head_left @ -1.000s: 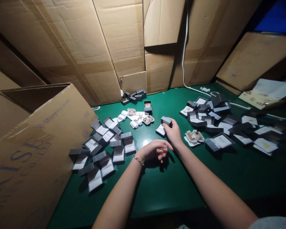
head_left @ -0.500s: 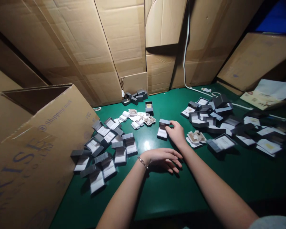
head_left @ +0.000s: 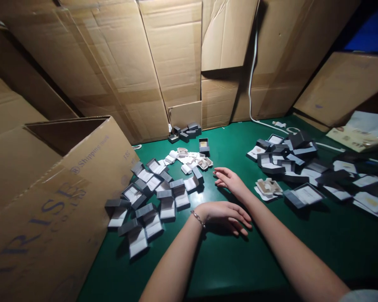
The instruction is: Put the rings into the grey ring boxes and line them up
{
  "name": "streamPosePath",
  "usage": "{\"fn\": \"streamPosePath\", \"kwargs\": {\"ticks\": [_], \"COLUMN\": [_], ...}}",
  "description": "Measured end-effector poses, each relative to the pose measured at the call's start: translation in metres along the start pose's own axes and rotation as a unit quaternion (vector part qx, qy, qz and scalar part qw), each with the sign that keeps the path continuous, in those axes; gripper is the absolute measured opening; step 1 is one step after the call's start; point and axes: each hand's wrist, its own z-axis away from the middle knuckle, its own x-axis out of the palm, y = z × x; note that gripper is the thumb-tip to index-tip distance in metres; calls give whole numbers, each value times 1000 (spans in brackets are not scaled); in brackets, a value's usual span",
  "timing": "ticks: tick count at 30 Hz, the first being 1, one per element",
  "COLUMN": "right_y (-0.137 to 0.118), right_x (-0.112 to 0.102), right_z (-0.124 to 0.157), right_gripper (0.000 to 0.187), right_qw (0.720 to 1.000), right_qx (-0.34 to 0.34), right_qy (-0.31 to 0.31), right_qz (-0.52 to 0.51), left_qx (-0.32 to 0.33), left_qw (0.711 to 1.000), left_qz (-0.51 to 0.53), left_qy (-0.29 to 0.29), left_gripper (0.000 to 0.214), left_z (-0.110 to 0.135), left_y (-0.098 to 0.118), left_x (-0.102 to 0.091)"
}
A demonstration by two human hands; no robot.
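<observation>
Head view: the right hand [head_left: 230, 183] and the left hand [head_left: 223, 217] are both empty, with palms down over the green counter [head_left: 239, 264]. Neither hand pinches or grips anything. The right hand is extended, its fingers [head_left: 219, 173] nearly straight and slightly spread, and points toward the nearest item: an open gray jewelry box [head_left: 191, 183] with a white insert. The fingertips stop near that box, not touching it. The left hand lies closer to the camera, its fingers [head_left: 239, 220] gently curved and loosely spread. A chain bracelet [head_left: 198, 218] circles the left wrist. Contact between the left hand and the counter cannot be confirmed from this view.

The open gray box sits at the right edge of the left group of open boxes [head_left: 151, 201], which are scattered flat with white inserts showing. Beyond it lies a cluster of loose white pads [head_left: 187, 161]. One open box with a gold-toned insert [head_left: 203, 145] stands farther back, and a small stack of closed gray boxes [head_left: 185, 133] sits against the rear wall. To the right of the hands lies a second group of open boxes [head_left: 290, 161], with tan card inserts [head_left: 267, 187] at its near edge. A printed carton [head_left: 82, 176] stands at the counter's left edge, and cardboard sheets [head_left: 170, 54] line the rear.
</observation>
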Motion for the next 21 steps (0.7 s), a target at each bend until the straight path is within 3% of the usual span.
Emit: {"fn": "streamPosePath", "kwargs": {"ticks": [5, 9, 12, 14, 18, 21], "right_y": [2, -11, -37, -58, -90, -96], "right_x": [-1, 4, 19, 34, 69, 91], "right_z": [-4, -16, -40, -65, -126, -170], "right_gripper": [33, 31, 27, 25, 39, 49], "right_qw": [999, 983, 938, 899, 797, 745], "right_qx": [3, -112, -228, -275, -295, -269], "right_qy": [44, 84, 83, 51, -3, -19], "right_qz": [-12, 115, 246, 336, 528, 610], "left_qx": [9, 5, -7, -11, -6, -16], "left_qw": [999, 999, 998, 997, 994, 991], "left_qz": [31, 45, 44, 43, 29, 19], "left_qy": [-16, -22, -43, -60, -107, -129], "left_gripper": [38, 29, 28, 29, 27, 28], "left_z": [-5, -11, -16, -19, -28, -36], "left_y": [0, 3, 3, 2, -3, -5], "left_x": [-9, -15, -20, -24, -33, -37]}}
